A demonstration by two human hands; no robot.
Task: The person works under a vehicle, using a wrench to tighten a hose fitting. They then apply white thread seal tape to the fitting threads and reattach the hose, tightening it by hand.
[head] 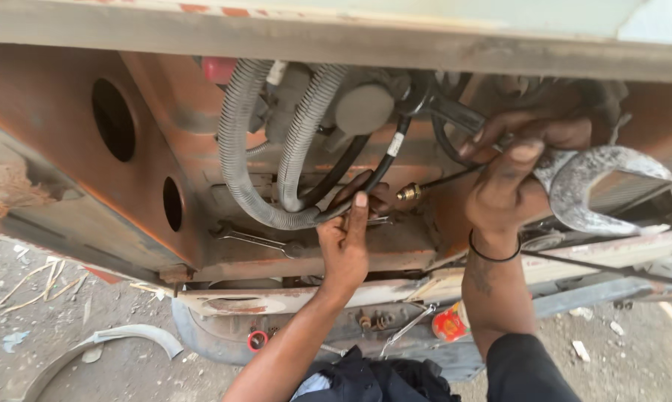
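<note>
A large open-ended spanner point(574, 179) is gripped by the right hand point(511, 175) on a fitting; black hoses point(365, 175) are held aside by the left hand point(347, 242). Turning is judged next.

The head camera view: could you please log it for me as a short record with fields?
Setting: rusty underside of a vehicle frame, dirt ground below
Right hand: grips a large steel wrench, its far end up among the fittings
Left hand: holds a black hose beside the grey corrugated hoses
Loose tool: a small spanner lies on the frame ledge
</note>
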